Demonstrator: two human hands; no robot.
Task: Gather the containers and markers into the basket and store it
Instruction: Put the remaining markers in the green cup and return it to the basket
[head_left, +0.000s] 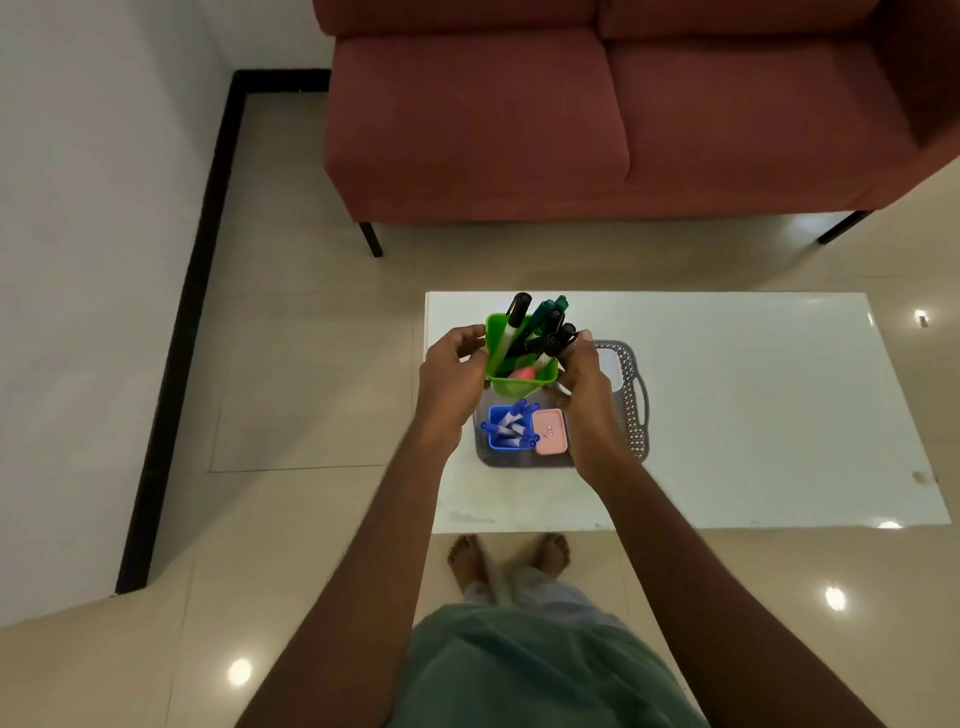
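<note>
A green container (519, 385) full of black and green markers (545, 327) is held above the grey perforated basket (631, 395). My left hand (452, 371) grips its left side. My right hand (579, 379) grips its right side, fingers touching a marker. Something pink lies inside the green container. In the basket's near part stand a blue container (501, 441) of blue-capped markers (511, 423) and a small pink lidded box (549, 439) beside it.
The basket sits on the left part of a white low table (753, 415). A red sofa (597, 114) stands beyond the table. Glossy tiled floor (311, 364) surrounds it, with a white wall and black skirting on the left. My bare feet show below the table's near edge.
</note>
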